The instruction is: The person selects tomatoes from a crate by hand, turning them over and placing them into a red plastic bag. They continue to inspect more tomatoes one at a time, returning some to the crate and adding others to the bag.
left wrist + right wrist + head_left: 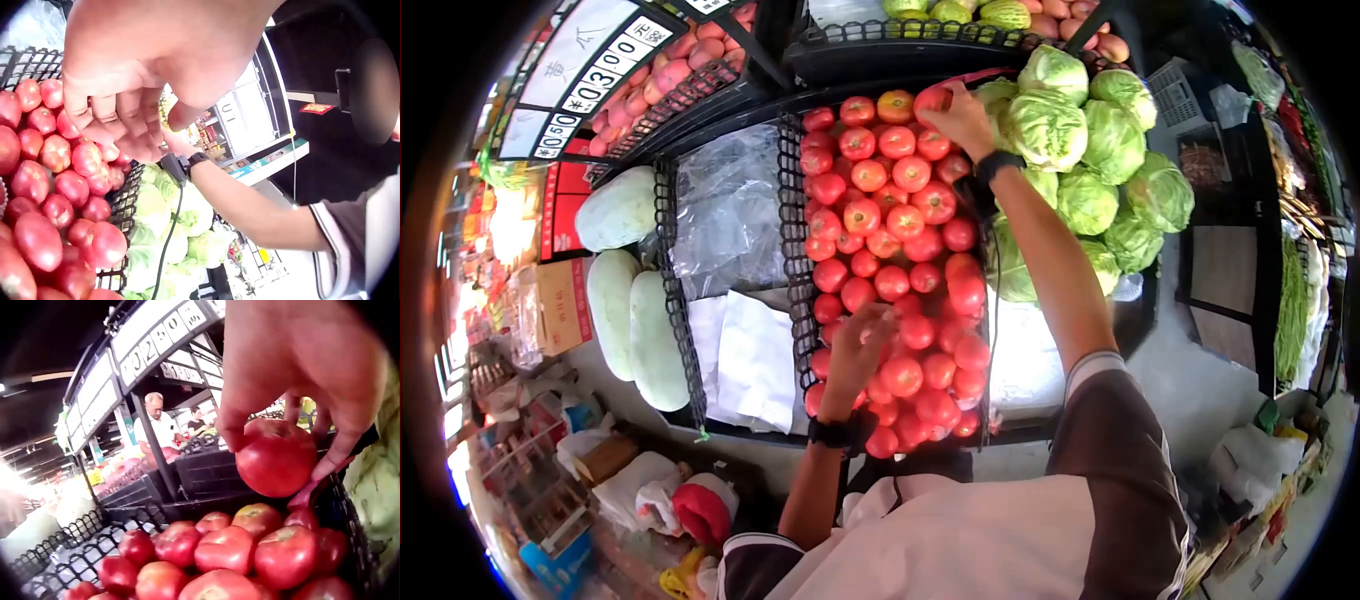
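Note:
My right hand (967, 125) grips a tomato (275, 464) between thumb and fingers at the far end of the tomato bin, close above other tomatoes (225, 550). In the right wrist view its red skin shows below the fingertips. My left hand (862, 348) hangs over the near half of the bin, fingers loosely bent, with nothing seen in it. The left wrist view has that hand (150, 56) above the heap of tomatoes (56, 187), its palm partly hidden.
Pale green cabbages (1090, 150) are piled right of the tomatoes. Black mesh dividers (798, 250) edge the bin, with a plastic-lined section (730, 200) and large winter melons (658, 340) on the left. Price boards (590, 75) stand at the back left. Other people appear beyond the stall.

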The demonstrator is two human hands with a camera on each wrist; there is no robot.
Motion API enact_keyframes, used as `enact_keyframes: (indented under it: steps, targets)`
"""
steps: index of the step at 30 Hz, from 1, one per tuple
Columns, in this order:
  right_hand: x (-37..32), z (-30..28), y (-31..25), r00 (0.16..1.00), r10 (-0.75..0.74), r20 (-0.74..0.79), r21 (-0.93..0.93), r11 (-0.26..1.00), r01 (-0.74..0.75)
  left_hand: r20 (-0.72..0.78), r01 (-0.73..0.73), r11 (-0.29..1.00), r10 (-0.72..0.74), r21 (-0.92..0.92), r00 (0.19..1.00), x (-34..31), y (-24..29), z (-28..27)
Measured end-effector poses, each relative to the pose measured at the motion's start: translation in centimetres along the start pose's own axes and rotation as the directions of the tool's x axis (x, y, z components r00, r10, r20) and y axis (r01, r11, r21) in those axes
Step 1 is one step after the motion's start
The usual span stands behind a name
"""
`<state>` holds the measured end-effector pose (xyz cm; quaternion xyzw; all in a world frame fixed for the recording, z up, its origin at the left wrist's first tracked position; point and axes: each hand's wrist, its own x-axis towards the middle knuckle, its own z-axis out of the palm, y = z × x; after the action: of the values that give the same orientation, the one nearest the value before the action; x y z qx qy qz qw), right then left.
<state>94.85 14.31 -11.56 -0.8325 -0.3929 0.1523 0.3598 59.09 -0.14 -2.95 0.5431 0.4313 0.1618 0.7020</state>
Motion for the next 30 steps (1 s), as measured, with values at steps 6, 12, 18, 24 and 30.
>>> enact_keyframes:
  steps: [6,12,18,24,30]
  targets:
    - [3.2,5.7,2.5,0.981,-0.157,0.112,-0.402,0.896,0.189,-0.107,0.109,0.983,-0.093,0.147,0.99,-1.8,-2.2,-1.6]
    - [0.2,5.7,1.6,0.86,-0.509,-0.014,-0.388,0.796,0.465,-0.352,0.415,0.908,-0.373,0.051,0.859,-5.5,-2.1,-6.4]
    - [-10.9,3.4,-1.3,0.862,-0.5,0.082,0.301,0.837,0.457,-0.423,0.241,0.967,-0.188,0.077,0.887,-8.9,-3.8,-7.1]
    - [-22.5,8.0,0.0,0.506,-0.557,0.659,0.347,0.821,0.453,-0.335,0.301,0.945,-0.244,0.131,0.91,-12.3,-4.3,-7.4]
    - [-27.3,14.6,-2.8,0.669,-0.398,0.627,0.023,0.869,0.495,-0.29,0.098,0.973,-0.034,0.209,0.956,-14.8,-5.4,-8.5]
